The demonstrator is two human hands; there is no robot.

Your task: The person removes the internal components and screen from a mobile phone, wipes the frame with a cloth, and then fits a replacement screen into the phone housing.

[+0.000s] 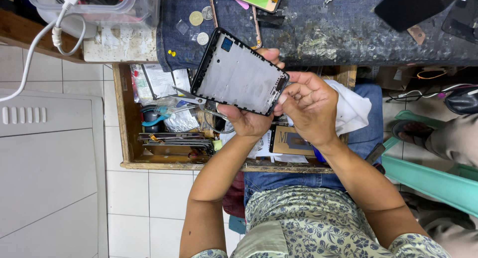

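Hands, left [247,119] & right [309,106], clamped on phone frame [239,73] above cluttered drawer [125,118], w/ scissors [191,96].

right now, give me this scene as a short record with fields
left hand: left hand holds the phone frame from below
right hand: right hand pinches the frame's right edge with its fingertips
phone frame: black rim, grey inner plate, tilted, held above the open drawer
drawer: scissors and foil packets inside
bench: dark worktop with coins
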